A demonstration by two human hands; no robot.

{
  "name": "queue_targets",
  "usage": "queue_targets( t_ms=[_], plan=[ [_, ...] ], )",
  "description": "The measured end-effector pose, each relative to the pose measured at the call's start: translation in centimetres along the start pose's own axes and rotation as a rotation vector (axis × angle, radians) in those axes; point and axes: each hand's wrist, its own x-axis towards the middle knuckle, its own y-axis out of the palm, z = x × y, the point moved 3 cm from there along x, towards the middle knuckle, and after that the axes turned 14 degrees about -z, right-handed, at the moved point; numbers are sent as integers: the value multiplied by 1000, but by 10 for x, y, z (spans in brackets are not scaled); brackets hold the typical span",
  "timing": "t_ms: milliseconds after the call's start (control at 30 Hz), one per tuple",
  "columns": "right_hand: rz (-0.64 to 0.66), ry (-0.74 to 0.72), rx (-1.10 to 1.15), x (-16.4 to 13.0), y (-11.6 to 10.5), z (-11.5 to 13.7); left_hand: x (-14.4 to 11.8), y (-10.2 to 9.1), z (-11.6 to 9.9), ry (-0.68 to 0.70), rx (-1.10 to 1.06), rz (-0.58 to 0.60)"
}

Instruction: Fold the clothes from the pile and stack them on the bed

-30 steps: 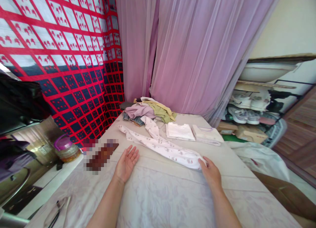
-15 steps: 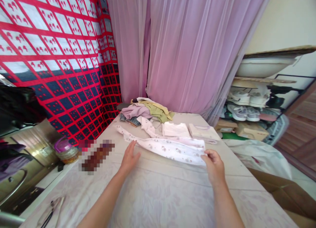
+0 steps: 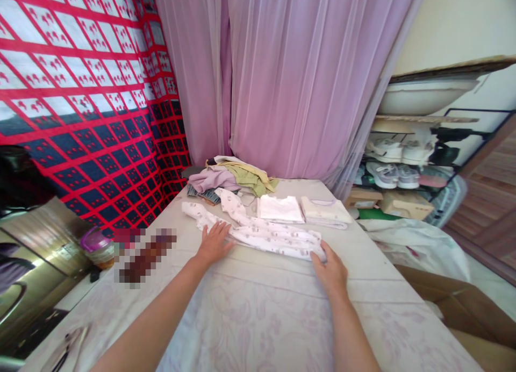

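Note:
White trousers (image 3: 278, 237) with a small print lie lengthwise across the bed, folded so that the legs overlap. Their two leg ends spread apart toward the left. My left hand (image 3: 214, 244) rests flat on the near leg, fingers spread. At the wide right end is my right hand (image 3: 332, 270), its thumb and forefinger apart and touching the corner of the cloth; its other fingers are partly hidden. Just behind the trousers lie a folded white garment (image 3: 279, 208) and a folded cream garment (image 3: 325, 212) with a lilac neckline.
A heap of crumpled clothes (image 3: 231, 178) sits at the bed's far end before the purple curtain (image 3: 282, 81). Glasses (image 3: 66, 350) lie at the near left, by a blurred-out patch. A shoe rack (image 3: 397, 157) and an open cardboard box (image 3: 463, 302) stand on the right.
The near side of the trousers has come down flatter and farther from me. My left hand has come to lie on the cloth. My right hand's pinch on the corner has loosened.

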Motion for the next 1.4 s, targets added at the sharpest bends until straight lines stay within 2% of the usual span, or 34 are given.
queue_targets(
  t_ms=[133, 300, 333, 400, 467, 533, 600, 667, 733, 800, 867, 933, 1000, 1100, 1200, 1300, 1400],
  plan=[
    [25, -5, -25, 2, 0, 0, 13, -6, -1, -55, 64, 58],
    [128, -30, 115, 5, 1, -5, 22, -15, -6, 6, 134, 83],
    [138, -13, 175, 5, 0, -6, 20, -18, -7, 24, 133, 62],
    [147, 50, 332, 6, -4, -7, 11, -25, -8, 111, 114, -59],
    [140, 136, 505, 7, -9, -9, -5, -33, -8, 259, 67, -220],
    [140, 223, 653, 8, -15, -14, -27, -38, -6, 407, 18, -281],
    [159, 305, 772, 9, -19, -19, -47, -39, -2, 493, 12, -208],
    [197, 378, 875, 9, -21, -23, -63, -41, 0, 522, 32, -115],
    [240, 432, 955, 8, -22, -23, -72, -45, -1, 525, 40, -45],
    [228, 473, 953, 6, -22, -22, -73, -50, -5, 520, 31, 19],
    [108, 499, 838, 6, -25, -22, -65, -53, -10, 477, 23, 84],
    [-32, 469, 633, 8, -30, -20, -51, -54, -13, 383, 30, 121],
    [-52, 410, 372, 13, -32, -17, -32, -53, -14, 278, 54, 115],
    [130, 345, -26, 25, -29, -9, 2, -47, -11, 185, 77, 41],
    [322, 277, -266, 38, -22, 1, 40, -35, -4, 174, 76, -47],
    [443, 191, -307, 46, -13, 7, 73, -17, 5, 156, 114, -81],
    [402, 80, -119, 45, -8, 6, 96, 2, 13, 135, 148, -74]
  ],
)
